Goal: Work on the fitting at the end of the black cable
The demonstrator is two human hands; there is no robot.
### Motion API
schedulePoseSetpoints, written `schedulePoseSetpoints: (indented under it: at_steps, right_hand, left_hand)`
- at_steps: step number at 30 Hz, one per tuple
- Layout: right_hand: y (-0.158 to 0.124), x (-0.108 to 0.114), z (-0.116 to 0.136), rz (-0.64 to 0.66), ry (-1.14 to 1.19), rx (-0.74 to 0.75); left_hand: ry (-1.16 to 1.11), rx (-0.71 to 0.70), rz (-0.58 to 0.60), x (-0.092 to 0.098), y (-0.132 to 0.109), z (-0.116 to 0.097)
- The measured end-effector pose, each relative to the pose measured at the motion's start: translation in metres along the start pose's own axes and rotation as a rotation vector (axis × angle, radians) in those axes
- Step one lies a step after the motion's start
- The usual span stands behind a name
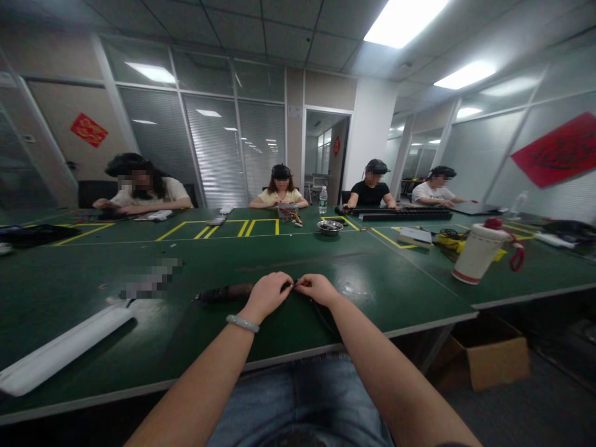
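Both my hands meet over the near part of a dark green table [382,279]. My left hand [270,293], with a pale bracelet on its wrist, is closed in a pinch. My right hand [316,288] is pinched too, fingertips touching the left's. Between them is a small thin dark item, too small to name. A dark cable runs from it under my right wrist. A dark elongated object [223,293] lies on the table just left of my left hand.
A long white flat strip [60,347] lies at the near left. A white jug with a red lid [479,251] stands to the right. A metal bowl [329,227] sits mid-table. Several people sit along the far side. A cardboard box [493,357] is on the floor at right.
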State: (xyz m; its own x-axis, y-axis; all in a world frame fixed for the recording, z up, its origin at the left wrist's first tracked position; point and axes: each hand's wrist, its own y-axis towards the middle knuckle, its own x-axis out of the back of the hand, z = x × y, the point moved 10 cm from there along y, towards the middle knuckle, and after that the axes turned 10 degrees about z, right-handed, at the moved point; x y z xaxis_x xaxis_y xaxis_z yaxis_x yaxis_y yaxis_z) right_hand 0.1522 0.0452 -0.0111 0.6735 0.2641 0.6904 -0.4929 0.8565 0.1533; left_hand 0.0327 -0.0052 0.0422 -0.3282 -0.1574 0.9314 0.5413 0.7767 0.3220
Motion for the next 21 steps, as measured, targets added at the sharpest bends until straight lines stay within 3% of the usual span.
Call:
schedulePoseSetpoints:
  at_steps: [21]
  right_hand:
    - [0.0023, -0.0015, -0.0055, -0.003, 0.017, 0.01]
  left_hand:
    - [-0.022, 0.013, -0.007, 0.0009, -0.0012, 0.001]
